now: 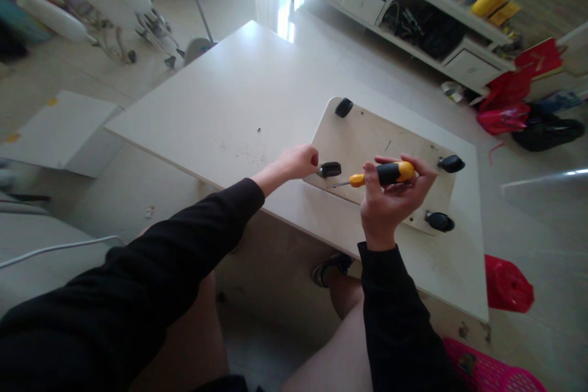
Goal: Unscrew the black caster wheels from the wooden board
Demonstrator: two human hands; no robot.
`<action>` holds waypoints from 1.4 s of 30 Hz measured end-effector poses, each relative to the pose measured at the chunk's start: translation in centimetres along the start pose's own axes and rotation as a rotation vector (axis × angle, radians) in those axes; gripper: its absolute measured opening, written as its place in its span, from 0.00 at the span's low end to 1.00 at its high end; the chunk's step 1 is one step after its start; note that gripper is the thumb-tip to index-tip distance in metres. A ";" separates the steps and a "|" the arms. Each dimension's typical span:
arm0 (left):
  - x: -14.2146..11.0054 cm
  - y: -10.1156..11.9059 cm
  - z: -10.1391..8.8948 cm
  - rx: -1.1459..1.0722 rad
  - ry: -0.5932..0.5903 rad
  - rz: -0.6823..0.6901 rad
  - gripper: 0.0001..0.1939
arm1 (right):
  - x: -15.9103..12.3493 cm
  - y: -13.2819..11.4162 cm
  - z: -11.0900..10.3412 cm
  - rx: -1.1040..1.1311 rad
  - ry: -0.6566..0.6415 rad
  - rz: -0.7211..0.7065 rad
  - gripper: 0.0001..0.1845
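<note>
White table bears all items. Left hand clenched, contents cannot be determined, just beside black caster at the 9 o'clock corner of board. Board lies flat, long axis 10 to 4 o'clock. Screwdriver, grasped by right hand over board, points shaft toward 9 o'clock.

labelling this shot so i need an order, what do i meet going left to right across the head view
White box → left hand → black caster beside it → right hand → rightmost black caster → black plastic bag. The screwdriver is left out because it overlaps the right hand.
</note>
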State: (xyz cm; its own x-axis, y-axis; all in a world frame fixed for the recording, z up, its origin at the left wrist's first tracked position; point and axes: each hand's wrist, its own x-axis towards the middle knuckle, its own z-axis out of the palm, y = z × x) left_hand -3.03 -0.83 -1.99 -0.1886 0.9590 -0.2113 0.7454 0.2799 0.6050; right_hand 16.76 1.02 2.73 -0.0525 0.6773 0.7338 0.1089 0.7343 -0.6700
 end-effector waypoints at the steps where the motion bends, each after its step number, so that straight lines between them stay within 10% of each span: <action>1: 0.1 -0.5 -0.7 -0.008 0.013 -0.013 0.08 | 0.0 0.0 0.0 0.001 0.001 0.001 0.24; 8: 0.3 -7.4 -5.2 -0.049 0.201 -0.330 0.08 | -0.2 0.2 -0.3 -0.022 -0.006 0.080 0.25; 18: -1.4 -13.5 -6.7 -0.186 0.340 -0.511 0.13 | 0.0 0.6 -0.5 0.018 0.000 0.071 0.26; 25: -0.6 -10.3 -7.4 -0.310 0.491 -0.370 0.15 | 0.0 1.0 -0.8 0.018 -0.023 0.133 0.28; 32: -1.7 -3.6 -4.6 -0.337 0.217 -0.071 0.14 | 0.2 1.8 -0.6 0.010 0.008 0.120 0.23; 42: -1.4 -1.0 -1.4 -0.096 0.075 -0.106 0.13 | 0.4 2.5 0.7 0.245 0.021 0.113 0.26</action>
State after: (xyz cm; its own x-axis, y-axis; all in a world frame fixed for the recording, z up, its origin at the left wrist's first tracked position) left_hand -4.37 -2.41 -1.19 -0.3126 0.9235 -0.2222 0.6547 0.3790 0.6541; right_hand 16.33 3.13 1.25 -0.0331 0.7563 0.6534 -0.1311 0.6448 -0.7530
